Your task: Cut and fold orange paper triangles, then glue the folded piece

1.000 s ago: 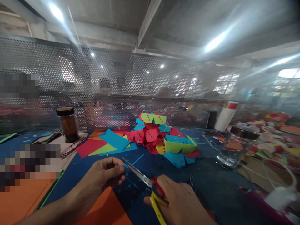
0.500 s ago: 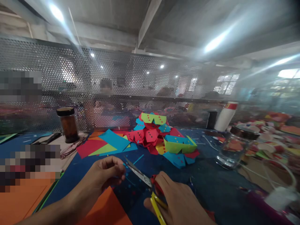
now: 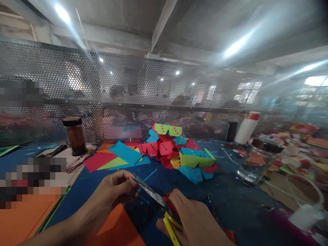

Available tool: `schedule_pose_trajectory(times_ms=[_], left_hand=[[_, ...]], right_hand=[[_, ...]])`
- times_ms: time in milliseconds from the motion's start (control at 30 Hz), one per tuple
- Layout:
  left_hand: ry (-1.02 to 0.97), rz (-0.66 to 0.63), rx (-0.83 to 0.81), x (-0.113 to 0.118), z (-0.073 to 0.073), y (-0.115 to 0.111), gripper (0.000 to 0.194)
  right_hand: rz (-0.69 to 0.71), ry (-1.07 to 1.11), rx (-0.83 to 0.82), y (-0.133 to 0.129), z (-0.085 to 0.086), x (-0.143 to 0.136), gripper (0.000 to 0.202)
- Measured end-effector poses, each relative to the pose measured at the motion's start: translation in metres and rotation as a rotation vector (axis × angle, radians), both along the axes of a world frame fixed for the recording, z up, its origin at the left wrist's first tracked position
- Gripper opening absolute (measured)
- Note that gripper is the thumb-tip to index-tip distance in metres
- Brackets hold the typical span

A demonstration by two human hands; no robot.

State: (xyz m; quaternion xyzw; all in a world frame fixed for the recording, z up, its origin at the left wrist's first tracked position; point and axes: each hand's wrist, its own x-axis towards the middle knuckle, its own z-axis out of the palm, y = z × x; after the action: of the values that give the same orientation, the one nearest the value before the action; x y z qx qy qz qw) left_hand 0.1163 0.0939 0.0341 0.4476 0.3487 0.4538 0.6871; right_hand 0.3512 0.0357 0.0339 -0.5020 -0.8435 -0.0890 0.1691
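My right hand is wrapped round the yellow and red handles of the scissors, whose blades point up and left. The blade tips reach the fingertips of my left hand. The left fingers are pinched together; whatever they hold is too small to make out. Below the left hand an orange sheet lies on the dark blue table surface. Beyond the hands is a pile of folded, dotted paper pieces in red, blue, green and yellow.
Flat coloured sheets lie left of the pile. A dark-lidded jar stands at the back left, a glass jar and stacked paper cups at the right. Orange sheets lie at the left. A perforated screen stands behind.
The scissor blades have come closer together, and their tips have moved slightly left, to my left fingertips. Both hands are otherwise nearly where they were.
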Motion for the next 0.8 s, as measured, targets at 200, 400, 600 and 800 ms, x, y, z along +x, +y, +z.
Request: schedule_pose_trajectory(times_ms=[200, 400, 600, 800], left_hand=[[-0.011, 0.005, -0.016, 0.000, 0.000, 0.000, 0.030], [-0.014, -0.003, -0.010, 0.000, -0.008, 0.004, 0.030], [-0.026, -0.013, -0.007, 0.000, -0.011, 0.005, 0.029], [-0.004, -0.001, -0.017, 0.000, -0.008, 0.003, 0.029]], right_hand=[[-0.027, -0.012, -0.033, -0.001, 0.003, -0.002, 0.028], [-0.065, -0.004, -0.160, -0.002, 0.005, -0.006, 0.031], [-0.051, -0.001, -0.185, -0.001, 0.000, -0.006, 0.030], [-0.023, -0.032, -0.114, 0.000, -0.003, -0.005, 0.032]])
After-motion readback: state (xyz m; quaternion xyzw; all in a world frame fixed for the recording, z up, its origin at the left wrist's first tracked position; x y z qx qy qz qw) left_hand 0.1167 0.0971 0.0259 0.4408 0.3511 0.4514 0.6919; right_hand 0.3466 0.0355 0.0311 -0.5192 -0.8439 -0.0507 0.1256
